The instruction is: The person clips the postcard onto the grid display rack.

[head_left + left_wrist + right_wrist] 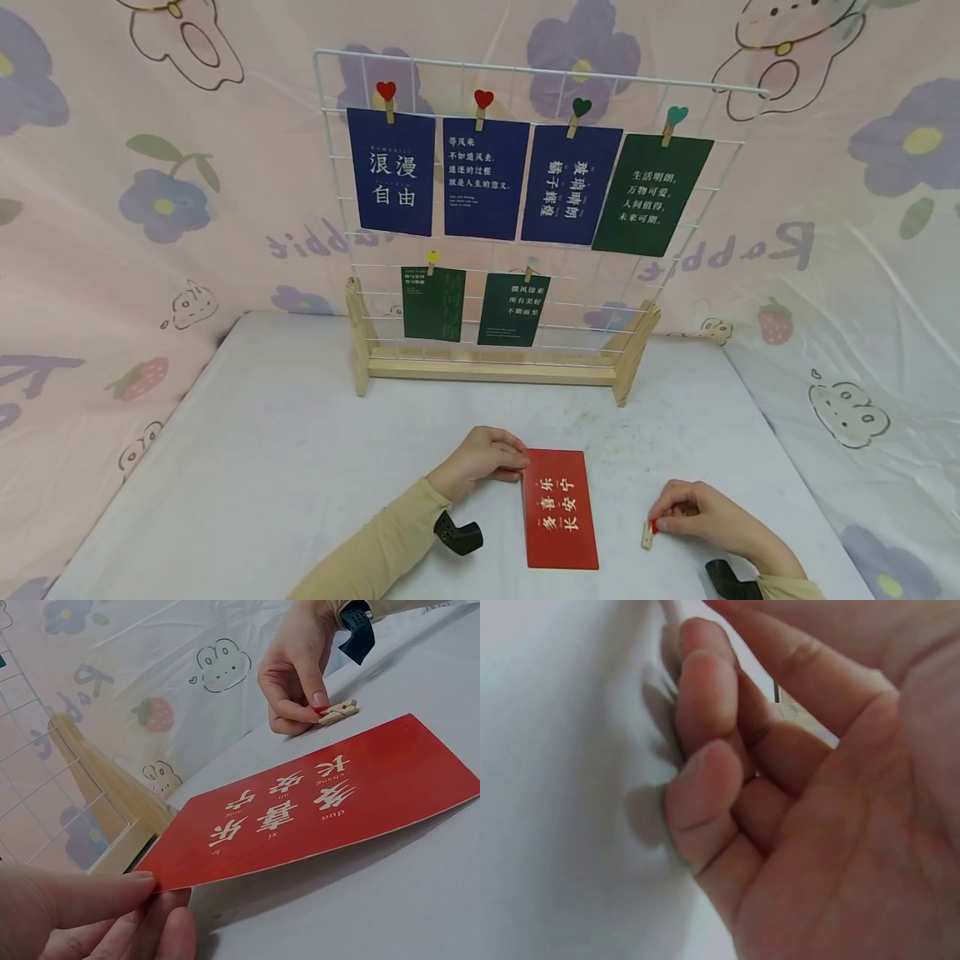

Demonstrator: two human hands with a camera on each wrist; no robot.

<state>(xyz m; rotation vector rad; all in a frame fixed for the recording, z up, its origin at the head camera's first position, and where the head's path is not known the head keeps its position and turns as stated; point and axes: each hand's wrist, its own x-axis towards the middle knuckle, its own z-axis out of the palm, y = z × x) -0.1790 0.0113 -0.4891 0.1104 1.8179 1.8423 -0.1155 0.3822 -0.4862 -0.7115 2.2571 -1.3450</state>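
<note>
My left hand (482, 461) pinches the upper left corner of a red card (561, 542) with white Chinese writing. In the left wrist view the thumb (97, 894) lies on top of the card, fingers beneath, and the card tilts up off the table along its near edge. To the right of the card, my right hand (701, 512) pinches a small wooden clothespin (647, 535) by its red end, close over the table. The right wrist view shows that hand's curled fingers (705, 780); the clothespin is hidden there.
Behind the hands stands a white wire grid rack (525, 258) on a wooden base (487, 372). Blue cards (393, 171) and a green card (652, 196) hang clipped in its upper row. Two smaller green cards (514, 310) hang lower. A patterned cloth (165, 275) surrounds the white table (247, 467).
</note>
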